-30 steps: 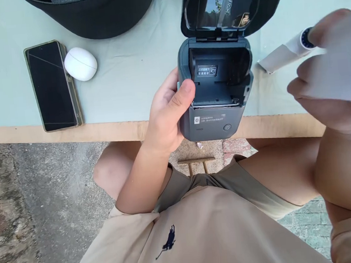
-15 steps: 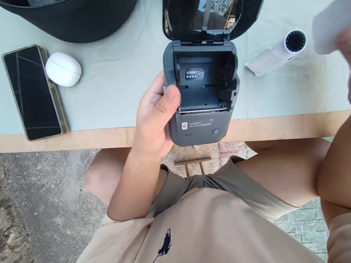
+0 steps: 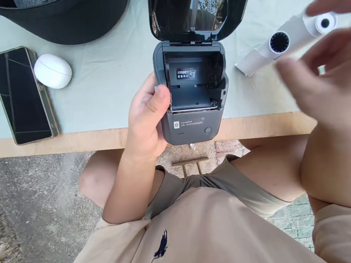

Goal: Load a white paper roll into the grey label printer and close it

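My left hand [image 3: 145,118] grips the left side of a small dark grey label printer [image 3: 193,121], thumb on its upper edge. The printer stands at the table's front edge, its glossy lid [image 3: 188,10] swung up and its paper bay bare. My right hand [image 3: 322,80] hovers blurred at the right, fingers spread and nothing between them. Just beyond it on the table lie a white paper roll with a dark core [image 3: 279,41], its loose end trailing left, and a second white roll [image 3: 324,22] touching the first.
A black phone [image 3: 19,94] and a white oval case [image 3: 52,71] lie at the table's left. A black bag [image 3: 59,18] sits at the back. The table [image 3: 112,88] has a pale green cover and a wooden front edge. My knees are under it.
My right hand held something white and blurred earlier; now a second white roll lies by the first and the hand's fingers are spread. The view has drifted, and my left hand kept its grip.
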`<action>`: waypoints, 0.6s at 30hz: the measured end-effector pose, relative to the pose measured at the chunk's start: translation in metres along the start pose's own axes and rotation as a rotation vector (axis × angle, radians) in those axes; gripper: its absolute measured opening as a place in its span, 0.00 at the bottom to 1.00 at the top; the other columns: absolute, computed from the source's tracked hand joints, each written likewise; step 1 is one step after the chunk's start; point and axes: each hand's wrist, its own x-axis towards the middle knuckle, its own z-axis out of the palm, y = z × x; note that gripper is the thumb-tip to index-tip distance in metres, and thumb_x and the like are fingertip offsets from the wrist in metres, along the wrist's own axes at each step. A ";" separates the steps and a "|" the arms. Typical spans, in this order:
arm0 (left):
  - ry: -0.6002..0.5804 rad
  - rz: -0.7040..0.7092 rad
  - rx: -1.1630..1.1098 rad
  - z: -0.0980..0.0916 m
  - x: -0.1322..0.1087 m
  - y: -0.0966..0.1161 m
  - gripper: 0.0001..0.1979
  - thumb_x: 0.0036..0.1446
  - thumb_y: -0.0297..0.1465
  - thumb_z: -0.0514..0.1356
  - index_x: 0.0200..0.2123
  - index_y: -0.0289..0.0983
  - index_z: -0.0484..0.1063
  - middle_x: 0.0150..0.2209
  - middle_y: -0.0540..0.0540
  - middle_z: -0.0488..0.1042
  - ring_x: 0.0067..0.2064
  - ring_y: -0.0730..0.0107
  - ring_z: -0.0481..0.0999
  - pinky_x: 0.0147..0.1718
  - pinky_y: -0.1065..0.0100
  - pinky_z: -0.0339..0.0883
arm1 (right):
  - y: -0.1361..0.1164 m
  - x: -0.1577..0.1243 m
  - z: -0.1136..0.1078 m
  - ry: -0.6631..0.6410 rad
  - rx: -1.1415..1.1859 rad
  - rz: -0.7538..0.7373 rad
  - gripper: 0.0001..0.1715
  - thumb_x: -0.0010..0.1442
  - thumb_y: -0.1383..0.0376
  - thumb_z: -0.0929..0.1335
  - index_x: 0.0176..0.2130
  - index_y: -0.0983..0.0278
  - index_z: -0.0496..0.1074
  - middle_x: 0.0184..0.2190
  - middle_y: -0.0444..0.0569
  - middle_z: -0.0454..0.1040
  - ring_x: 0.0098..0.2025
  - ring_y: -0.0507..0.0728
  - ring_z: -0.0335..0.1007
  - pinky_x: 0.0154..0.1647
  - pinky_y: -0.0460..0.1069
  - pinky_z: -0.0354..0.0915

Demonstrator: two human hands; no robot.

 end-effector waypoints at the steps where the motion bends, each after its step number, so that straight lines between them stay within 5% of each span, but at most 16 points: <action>1: 0.028 0.023 0.007 -0.001 0.000 0.000 0.13 0.58 0.38 0.55 0.42 0.40 0.72 0.38 0.47 0.78 0.57 0.59 0.70 0.53 0.61 0.68 | -0.003 0.001 0.005 -0.053 -0.142 -0.064 0.30 0.52 0.58 0.71 0.54 0.52 0.65 0.47 0.47 0.70 0.30 0.49 0.65 0.45 0.53 0.61; 4: 0.054 0.033 0.057 -0.002 0.001 -0.002 0.14 0.58 0.40 0.56 0.43 0.40 0.72 0.38 0.47 0.77 0.57 0.59 0.70 0.53 0.61 0.68 | -0.005 0.005 0.021 -0.142 -0.316 -0.167 0.26 0.55 0.59 0.68 0.53 0.49 0.65 0.33 0.44 0.71 0.28 0.50 0.63 0.43 0.54 0.64; 8: 0.015 0.036 0.048 -0.005 0.001 -0.002 0.15 0.58 0.41 0.56 0.44 0.40 0.72 0.39 0.47 0.77 0.56 0.59 0.71 0.52 0.60 0.69 | -0.012 0.005 0.029 -0.111 0.114 -0.206 0.24 0.57 0.60 0.67 0.53 0.48 0.66 0.48 0.42 0.70 0.41 0.50 0.68 0.40 0.49 0.69; 12: 0.012 0.021 0.043 -0.007 0.001 -0.001 0.14 0.58 0.41 0.56 0.44 0.41 0.72 0.40 0.48 0.77 0.57 0.59 0.70 0.53 0.60 0.68 | -0.025 0.004 0.035 -0.224 0.834 0.122 0.21 0.54 0.62 0.69 0.48 0.50 0.65 0.36 0.40 0.71 0.34 0.49 0.71 0.30 0.46 0.72; 15: -0.006 0.011 0.032 -0.007 0.000 0.002 0.14 0.58 0.40 0.56 0.44 0.40 0.71 0.41 0.47 0.77 0.57 0.60 0.70 0.54 0.60 0.67 | -0.026 0.010 0.040 -0.305 1.048 0.441 0.15 0.50 0.65 0.70 0.40 0.57 0.65 0.37 0.40 0.72 0.34 0.49 0.72 0.28 0.44 0.72; 18: -0.032 0.001 0.015 -0.007 -0.001 0.003 0.14 0.59 0.38 0.54 0.45 0.40 0.71 0.41 0.47 0.78 0.56 0.60 0.71 0.54 0.61 0.67 | -0.024 0.015 0.042 -0.439 1.139 0.531 0.14 0.48 0.63 0.69 0.38 0.60 0.66 0.41 0.43 0.72 0.38 0.49 0.72 0.32 0.43 0.73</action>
